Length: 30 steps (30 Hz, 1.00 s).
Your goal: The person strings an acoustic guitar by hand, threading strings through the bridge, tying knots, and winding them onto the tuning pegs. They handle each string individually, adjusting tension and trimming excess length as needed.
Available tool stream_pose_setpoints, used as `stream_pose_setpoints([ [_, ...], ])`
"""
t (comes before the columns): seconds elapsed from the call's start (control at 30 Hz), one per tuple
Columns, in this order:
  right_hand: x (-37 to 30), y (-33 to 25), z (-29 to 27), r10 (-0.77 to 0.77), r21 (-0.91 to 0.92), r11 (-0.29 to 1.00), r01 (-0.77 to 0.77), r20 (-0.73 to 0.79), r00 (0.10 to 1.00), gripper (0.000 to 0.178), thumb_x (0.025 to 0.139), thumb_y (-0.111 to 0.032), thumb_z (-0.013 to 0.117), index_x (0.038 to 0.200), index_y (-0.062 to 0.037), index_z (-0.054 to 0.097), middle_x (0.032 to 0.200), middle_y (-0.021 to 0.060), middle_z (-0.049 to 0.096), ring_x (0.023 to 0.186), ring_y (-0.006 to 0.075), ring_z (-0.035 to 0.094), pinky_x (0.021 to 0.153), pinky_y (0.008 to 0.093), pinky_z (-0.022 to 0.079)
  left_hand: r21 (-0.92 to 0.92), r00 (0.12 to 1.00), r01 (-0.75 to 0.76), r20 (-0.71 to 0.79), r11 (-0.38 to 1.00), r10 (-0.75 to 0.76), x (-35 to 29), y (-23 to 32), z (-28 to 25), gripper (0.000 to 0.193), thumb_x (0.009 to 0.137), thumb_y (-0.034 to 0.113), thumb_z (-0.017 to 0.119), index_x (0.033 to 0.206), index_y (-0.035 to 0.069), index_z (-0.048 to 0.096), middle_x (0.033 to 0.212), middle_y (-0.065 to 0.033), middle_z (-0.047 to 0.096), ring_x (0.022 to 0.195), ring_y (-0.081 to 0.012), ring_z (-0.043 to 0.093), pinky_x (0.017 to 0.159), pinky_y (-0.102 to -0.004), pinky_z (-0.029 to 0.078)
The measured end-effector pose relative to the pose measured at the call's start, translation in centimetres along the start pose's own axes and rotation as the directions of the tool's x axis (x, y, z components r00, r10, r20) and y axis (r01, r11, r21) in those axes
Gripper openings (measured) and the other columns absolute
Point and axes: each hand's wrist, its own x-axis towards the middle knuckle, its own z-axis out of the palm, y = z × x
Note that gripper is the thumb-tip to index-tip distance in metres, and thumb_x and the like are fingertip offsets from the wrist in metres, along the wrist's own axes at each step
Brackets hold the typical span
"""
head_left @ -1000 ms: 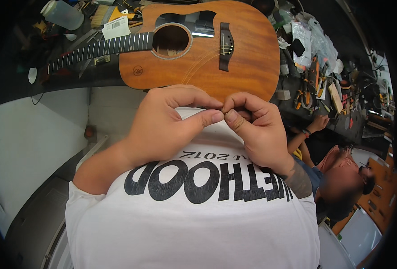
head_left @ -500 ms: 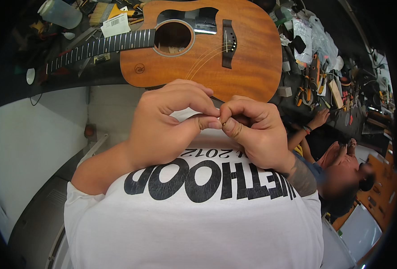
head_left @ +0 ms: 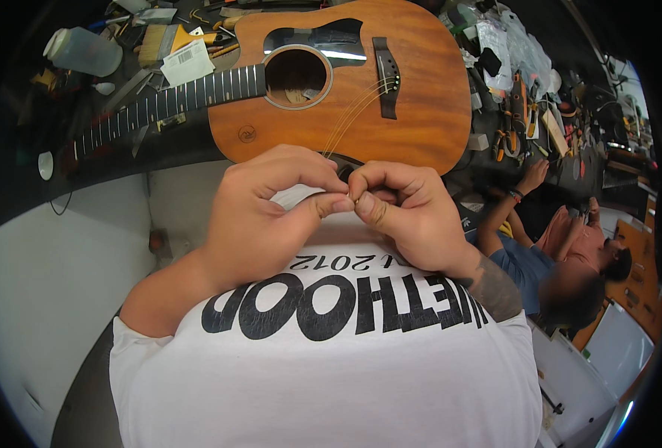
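My left hand [head_left: 267, 213] and my right hand [head_left: 417, 209] meet in front of my chest, thumb and forefinger pinched on each. Between the touching fingertips shows a tiny brass-coloured glint; what it belongs to is too small to name. Just beyond my hands an acoustic guitar [head_left: 413, 82] with a brown wooden top lies face up on the workbench, its neck [head_left: 174, 101] pointing left. Several thin golden strings [head_left: 346, 113] run in a curve from the dark bridge [head_left: 383, 63] toward my left hand, where their far ends are hidden.
Left of the guitar are a translucent plastic jar [head_left: 88, 54], a wide brush [head_left: 155, 46] and a white label card [head_left: 187, 63]. Pliers and other hand tools [head_left: 516, 123] and plastic bags [head_left: 525, 52] crowd the right side. Two people [head_left: 521, 254] work at the right.
Both hands, still pinched together, have shifted slightly left in the picture. The guitar sits a little lower and further right at its neck end as the view moved.
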Motion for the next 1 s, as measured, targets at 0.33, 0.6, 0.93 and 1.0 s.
stream_pose_setpoints([
  [0.33,3.6,1.5,-3.0,0.12,0.454,0.891,0.007,-0.251,0.961,0.017,0.095,-0.014,0.063,0.107,-0.0023,0.06,0.08,-0.005,0.052,0.065,0.0031,0.04,0.057,0.0192,0.033,0.184,0.997,0.072,-0.006,0.98,-0.072,5.3,-1.8,-0.1,0.008,0.082,0.0,0.073,0.089,-0.002,0.071,0.078,-0.0053,0.064,0.07,-0.0099,0.057,0.062,-0.0228,0.044],
  [0.6,6.9,3.3,-13.9,0.209,0.419,0.907,0.026,-0.503,0.839,0.025,0.098,-0.01,0.05,0.121,-0.0017,0.049,0.091,0.0012,0.049,0.075,0.0089,0.044,0.063,0.0239,0.037,0.437,0.987,-0.025,-0.131,0.899,0.091,13.2,-6.5,3.7,0.006,0.079,0.002,0.072,0.082,-0.001,0.068,0.068,-0.0076,0.058,0.058,-0.0168,0.055,0.054,-0.0287,0.045],
  [0.93,8.1,4.7,-18.6,0.169,0.428,0.904,0.002,-0.36,0.917,0.03,0.105,-0.015,0.041,0.123,0.0056,0.052,0.093,0.0053,0.056,0.067,0.0058,0.042,0.059,0.0197,0.038,0.352,0.866,0.499,-0.214,0.792,-0.451,18.1,-9.9,6.7,0.014,0.086,0.012,0.072,0.085,-0.001,0.07,0.064,0.0046,0.054,0.057,-0.0047,0.046,0.051,-0.0206,0.036],
  [1.0,8.3,4.7,-18.9,0.169,0.444,0.896,0.011,-0.365,0.915,0.033,0.106,-0.019,0.041,0.123,0.0057,0.055,0.09,0.0033,0.055,0.066,0.0053,0.041,0.059,0.0194,0.037,0.107,0.717,0.695,-0.189,0.711,-0.671,19.3,-9.9,6.8,0.015,0.087,0.015,0.071,0.087,0.0,0.07,0.063,0.0071,0.05,0.054,-0.0029,0.04,0.049,-0.0202,0.03],
])
